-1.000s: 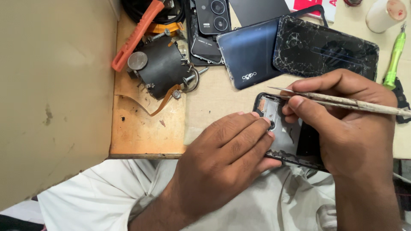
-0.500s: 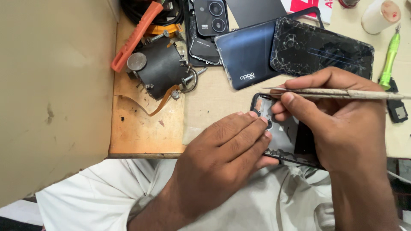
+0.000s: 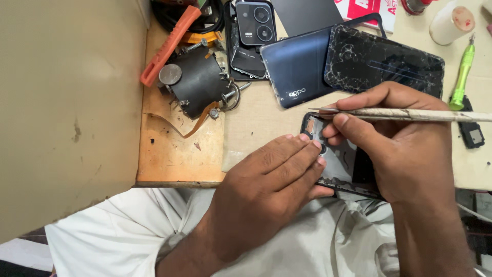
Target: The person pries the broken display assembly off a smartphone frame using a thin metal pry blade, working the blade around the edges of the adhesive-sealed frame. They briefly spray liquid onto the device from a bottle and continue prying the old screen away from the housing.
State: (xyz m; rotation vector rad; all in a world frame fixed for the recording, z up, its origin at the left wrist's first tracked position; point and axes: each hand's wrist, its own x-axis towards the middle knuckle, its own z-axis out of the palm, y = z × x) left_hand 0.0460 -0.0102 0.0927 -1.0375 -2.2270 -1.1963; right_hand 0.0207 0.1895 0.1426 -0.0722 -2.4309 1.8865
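Pinched in the right hand (image 3: 410,149), a thin pointed tool (image 3: 405,114) is aimed at the opened phone frame (image 3: 341,166), which is pressed flat under the left hand (image 3: 271,190) at the bench edge (image 3: 179,183), so a slip of the tip could scratch parts inside or push the frame off.
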